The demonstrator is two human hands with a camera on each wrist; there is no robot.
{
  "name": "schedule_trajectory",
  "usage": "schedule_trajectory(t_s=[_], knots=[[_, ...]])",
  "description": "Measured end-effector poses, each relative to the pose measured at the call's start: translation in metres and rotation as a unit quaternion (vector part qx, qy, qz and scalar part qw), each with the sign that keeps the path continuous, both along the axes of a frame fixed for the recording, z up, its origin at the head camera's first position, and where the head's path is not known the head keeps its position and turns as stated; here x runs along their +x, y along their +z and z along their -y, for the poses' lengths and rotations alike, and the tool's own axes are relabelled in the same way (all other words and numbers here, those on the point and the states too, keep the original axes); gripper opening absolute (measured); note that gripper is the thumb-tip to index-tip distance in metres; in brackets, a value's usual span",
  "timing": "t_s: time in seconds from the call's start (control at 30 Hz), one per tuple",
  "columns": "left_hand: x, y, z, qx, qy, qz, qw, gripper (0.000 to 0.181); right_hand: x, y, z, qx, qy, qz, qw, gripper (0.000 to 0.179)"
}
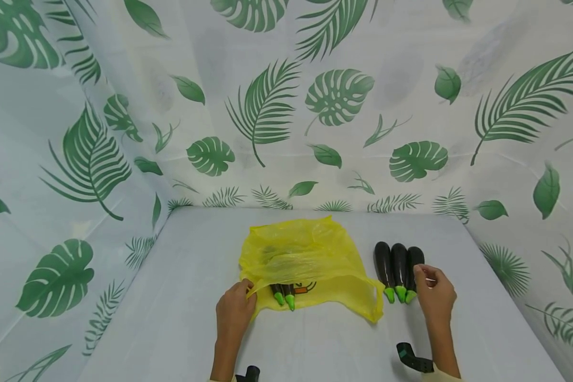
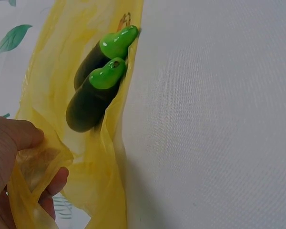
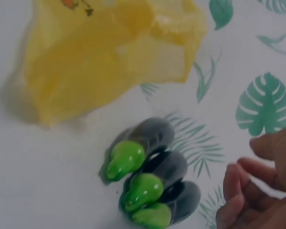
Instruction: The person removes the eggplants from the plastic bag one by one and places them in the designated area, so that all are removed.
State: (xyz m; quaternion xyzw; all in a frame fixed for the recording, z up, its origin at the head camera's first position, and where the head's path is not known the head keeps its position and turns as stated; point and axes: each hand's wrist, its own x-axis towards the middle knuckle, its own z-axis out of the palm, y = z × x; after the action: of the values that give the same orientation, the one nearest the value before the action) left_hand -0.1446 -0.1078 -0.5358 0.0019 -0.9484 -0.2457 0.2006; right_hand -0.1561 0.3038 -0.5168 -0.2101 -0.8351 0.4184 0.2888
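A thin yellow plastic bag (image 1: 310, 252) lies on the table with its mouth toward me. Two dark eggplants with green stem ends (image 2: 93, 98) rest inside; the bag covers their far parts in the head view. My left hand (image 1: 236, 309) pinches the left edge of the bag's mouth, holding it up between thumb and fingers. To the right of the bag, three more eggplants (image 1: 399, 265) lie side by side, green ends toward me. My right hand (image 1: 437, 294) hovers beside the rightmost one, fingers loosely bent, thumb apart, holding nothing. In the right wrist view a gap shows between that hand and those eggplants (image 3: 164, 169).
The white table (image 1: 181, 249) extends around the bag on both sides. A leaf-patterned white cloth (image 1: 277, 180) hangs behind it and along both sides. A black wrist device (image 1: 414, 359) sits on the right wrist, and part of another (image 1: 251, 374) shows at the left wrist.
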Motion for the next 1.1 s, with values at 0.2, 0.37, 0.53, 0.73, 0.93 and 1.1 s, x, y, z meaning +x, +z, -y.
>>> schedule_trajectory(t_s=[0.2, 0.37, 0.53, 0.73, 0.93, 1.1], knots=[[0.000, 0.001, 0.000, 0.000, 0.000, -0.003, 1.0000, 0.010, -0.001, 0.012, 0.022, 0.002, 0.116, -0.079, 0.9901, 0.027], [-0.001, 0.000, 0.000, -0.001, 0.001, 0.002, 1.0000, 0.010, 0.002, 0.025, 0.043, 0.003, 0.212, -0.069, 0.9749, 0.021], [-0.001, 0.000, 0.000, -0.004, 0.004, 0.001, 1.0000, 0.011, 0.007, 0.036, 0.071, -0.005, 0.316, -0.121, 0.9409, 0.017], [0.000, 0.001, 0.001, -0.005, 0.001, -0.013, 0.9999, 0.010, 0.018, 0.052, 0.112, 0.009, 0.428, -0.097, 0.8985, 0.016], [-0.001, 0.000, 0.001, -0.001, 0.001, -0.017, 0.9999, 0.010, 0.014, 0.020, 0.135, 0.026, 0.498, -0.015, 0.8665, 0.016], [-0.001, 0.000, 0.001, 0.002, 0.003, -0.008, 1.0000, 0.009, 0.009, 0.000, 0.145, 0.036, 0.569, 0.035, 0.8206, 0.020]])
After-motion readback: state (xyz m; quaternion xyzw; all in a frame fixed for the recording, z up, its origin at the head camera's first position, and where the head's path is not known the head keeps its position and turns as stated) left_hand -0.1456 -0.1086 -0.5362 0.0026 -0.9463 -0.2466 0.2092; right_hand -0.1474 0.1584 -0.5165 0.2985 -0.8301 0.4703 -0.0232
